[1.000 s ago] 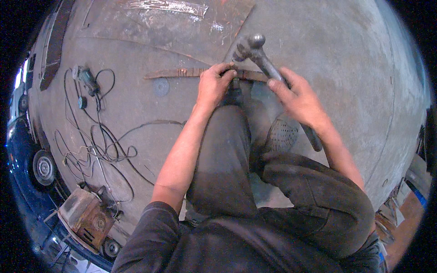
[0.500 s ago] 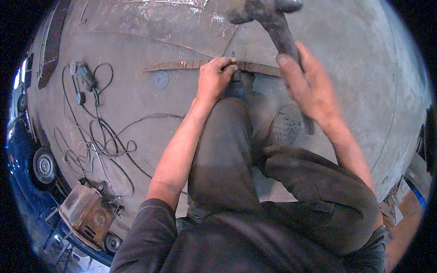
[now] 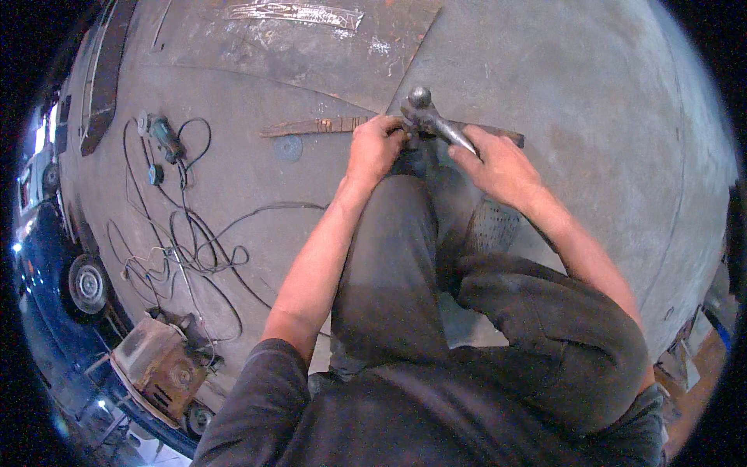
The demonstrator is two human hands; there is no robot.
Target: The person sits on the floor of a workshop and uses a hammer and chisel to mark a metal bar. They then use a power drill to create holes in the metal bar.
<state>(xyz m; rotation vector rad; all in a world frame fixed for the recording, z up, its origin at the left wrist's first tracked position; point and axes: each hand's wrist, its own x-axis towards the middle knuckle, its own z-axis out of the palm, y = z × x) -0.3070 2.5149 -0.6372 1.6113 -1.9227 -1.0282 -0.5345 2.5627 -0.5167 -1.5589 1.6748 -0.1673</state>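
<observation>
My right hand [image 3: 502,165] is wrapped around the handle of a ball-peen hammer [image 3: 438,128]. The hammer's metal head is down beside the fingertips of my left hand [image 3: 375,152], over a long, narrow brown strip that looks like wood [image 3: 315,126]. My left fingers are pinched together at the strip; what they hold is hidden behind them and the hammer head. Dark notches or marks cross the strip's left part, and its right end shows beyond my right hand. Both hands are just past my bent knee [image 3: 393,233].
An angle grinder [image 3: 165,140] with a tangled cable [image 3: 198,233] lies to the left. A grinding disc [image 3: 289,148] is near the strip. A large metal sheet [image 3: 311,54] lies ahead. A rusty boxy machine [image 3: 159,366] and a blue car [image 3: 47,288] stand at lower left.
My right hand has swung the hammer down from above to the strip next to my left fingers. My left hand keeps its pinch there. The whole view has shifted slightly.
</observation>
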